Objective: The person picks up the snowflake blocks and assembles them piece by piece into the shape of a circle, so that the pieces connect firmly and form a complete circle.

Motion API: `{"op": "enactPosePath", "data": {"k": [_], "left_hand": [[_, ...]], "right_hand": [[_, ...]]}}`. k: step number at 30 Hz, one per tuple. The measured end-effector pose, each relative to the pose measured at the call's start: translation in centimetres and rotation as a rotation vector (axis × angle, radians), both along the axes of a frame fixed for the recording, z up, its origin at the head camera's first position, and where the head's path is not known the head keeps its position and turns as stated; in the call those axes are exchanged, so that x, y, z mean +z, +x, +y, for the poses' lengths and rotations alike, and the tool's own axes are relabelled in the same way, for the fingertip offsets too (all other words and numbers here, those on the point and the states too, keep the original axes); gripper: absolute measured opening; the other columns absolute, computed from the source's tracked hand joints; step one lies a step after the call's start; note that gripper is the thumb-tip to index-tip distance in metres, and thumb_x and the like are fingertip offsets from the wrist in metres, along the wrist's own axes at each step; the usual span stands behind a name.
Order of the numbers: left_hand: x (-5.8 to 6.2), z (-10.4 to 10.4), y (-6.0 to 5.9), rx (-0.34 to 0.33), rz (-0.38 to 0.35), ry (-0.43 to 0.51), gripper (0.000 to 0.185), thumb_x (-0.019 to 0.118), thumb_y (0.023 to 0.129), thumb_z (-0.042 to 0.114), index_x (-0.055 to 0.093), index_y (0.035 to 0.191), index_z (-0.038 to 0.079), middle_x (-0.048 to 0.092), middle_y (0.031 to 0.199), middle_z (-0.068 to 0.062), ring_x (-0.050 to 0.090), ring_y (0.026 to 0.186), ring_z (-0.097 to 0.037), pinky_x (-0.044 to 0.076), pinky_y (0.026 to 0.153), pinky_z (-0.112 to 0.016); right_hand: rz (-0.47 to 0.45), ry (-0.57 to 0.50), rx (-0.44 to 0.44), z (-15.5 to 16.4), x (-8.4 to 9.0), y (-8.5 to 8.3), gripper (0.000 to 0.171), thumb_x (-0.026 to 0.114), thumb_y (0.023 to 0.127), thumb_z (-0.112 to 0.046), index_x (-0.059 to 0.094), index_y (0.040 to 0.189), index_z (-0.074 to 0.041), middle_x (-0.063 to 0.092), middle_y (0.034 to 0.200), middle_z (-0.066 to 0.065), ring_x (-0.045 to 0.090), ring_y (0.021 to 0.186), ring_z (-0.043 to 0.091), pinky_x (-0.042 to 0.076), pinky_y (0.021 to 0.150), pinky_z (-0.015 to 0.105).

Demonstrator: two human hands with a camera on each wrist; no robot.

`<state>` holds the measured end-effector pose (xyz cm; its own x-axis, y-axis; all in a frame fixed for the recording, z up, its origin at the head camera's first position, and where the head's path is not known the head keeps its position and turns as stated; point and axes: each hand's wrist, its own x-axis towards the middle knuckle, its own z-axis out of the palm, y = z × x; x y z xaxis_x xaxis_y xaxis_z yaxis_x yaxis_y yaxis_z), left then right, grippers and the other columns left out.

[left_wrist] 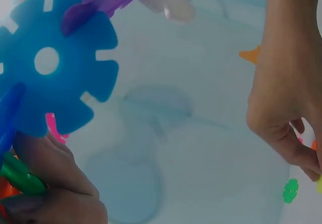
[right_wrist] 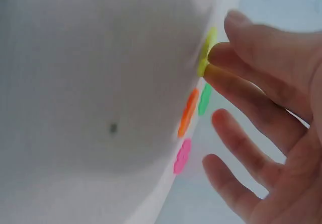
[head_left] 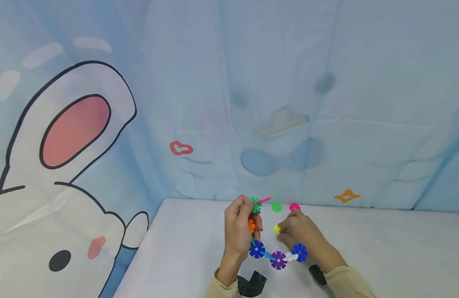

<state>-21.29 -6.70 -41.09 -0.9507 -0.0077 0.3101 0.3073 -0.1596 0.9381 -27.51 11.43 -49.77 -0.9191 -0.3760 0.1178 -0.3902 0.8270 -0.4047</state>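
My left hand [head_left: 237, 225] holds up a chain of slotted plastic flower discs, its thumb and fingers at a green disc [head_left: 256, 204] with a pink one stuck in it. From there the chain hangs through an orange disc [head_left: 251, 226] and a blue disc [head_left: 257, 249] to a purple disc [head_left: 278, 260], a white disc [head_left: 290, 257] and another blue disc [head_left: 299, 252] at its end. My right hand [head_left: 302, 231] reaches down to a loose yellow disc [right_wrist: 207, 53]. Its fingertips touch the yellow disc, the thumb standing apart from it.
A loose green disc [head_left: 276, 207] and a pink disc [head_left: 294, 207] lie near the far edge of the white table [head_left: 184, 248], with an orange disc [right_wrist: 188, 112] near them. Behind the table hangs a light blue printed curtain [head_left: 199, 82]. Black straps [head_left: 252, 284] circle the wrists.
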Motion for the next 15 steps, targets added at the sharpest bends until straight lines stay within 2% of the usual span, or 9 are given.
{"op": "enactPosePath", "data": {"k": [2, 5, 10, 12, 15], "left_hand": [[0.0, 0.0, 0.1, -0.013, 0.002, -0.009, 0.035, 0.04, 0.11, 0.013, 0.051, 0.086, -0.01, 0.044, 0.06, -0.036, 0.043, 0.035, -0.006, 0.043, 0.037, -0.016], [0.0, 0.0, 0.2, -0.036, 0.006, -0.023, 0.036, 0.041, 0.11, 0.015, 0.051, 0.086, -0.01, 0.044, 0.063, -0.04, 0.044, 0.036, -0.005, 0.044, 0.038, -0.016], [0.1, 0.0, 0.2, -0.067, 0.014, -0.02, 0.038, 0.04, 0.11, 0.016, 0.05, 0.085, -0.01, 0.044, 0.063, -0.042, 0.045, 0.037, -0.005, 0.045, 0.039, -0.016], [0.2, 0.0, 0.2, -0.071, 0.02, -0.018, 0.038, 0.04, 0.111, 0.016, 0.05, 0.084, -0.01, 0.044, 0.063, -0.041, 0.045, 0.037, -0.005, 0.045, 0.039, -0.016], [0.2, 0.0, 0.3, -0.07, 0.033, -0.021, 0.038, 0.038, 0.111, 0.015, 0.05, 0.083, -0.009, 0.044, 0.062, -0.04, 0.045, 0.037, -0.005, 0.045, 0.039, -0.017]], "right_hand": [[0.036, 0.004, -0.004, -0.4, -0.4, 0.0, 0.012, 0.092, 0.081, -0.015, 0.081, 0.085, -0.012, 0.068, 0.088, 0.0, 0.058, 0.089, 0.021, 0.06, 0.081, 0.042], [0.039, 0.013, -0.002, -0.8, -0.7, 0.2, 0.02, 0.093, 0.079, -0.012, 0.074, 0.084, -0.014, 0.064, 0.08, -0.004, 0.053, 0.086, 0.018, 0.057, 0.078, 0.039], [-0.141, -0.04, -0.019, -0.6, -0.6, 0.1, 0.032, 0.092, 0.081, -0.011, 0.07, 0.104, -0.012, 0.059, 0.084, -0.002, 0.051, 0.085, 0.018, 0.056, 0.078, 0.036], [-0.182, -0.072, -0.003, -0.2, -0.5, -0.2, 0.029, 0.092, 0.08, -0.011, 0.07, 0.1, -0.013, 0.057, 0.081, -0.002, 0.051, 0.08, 0.016, 0.053, 0.073, 0.032], [-0.132, -0.138, 0.069, 0.7, -0.2, -0.5, 0.022, 0.091, 0.082, -0.011, 0.071, 0.089, -0.015, 0.056, 0.075, -0.006, 0.05, 0.072, 0.011, 0.047, 0.065, 0.025]]}}
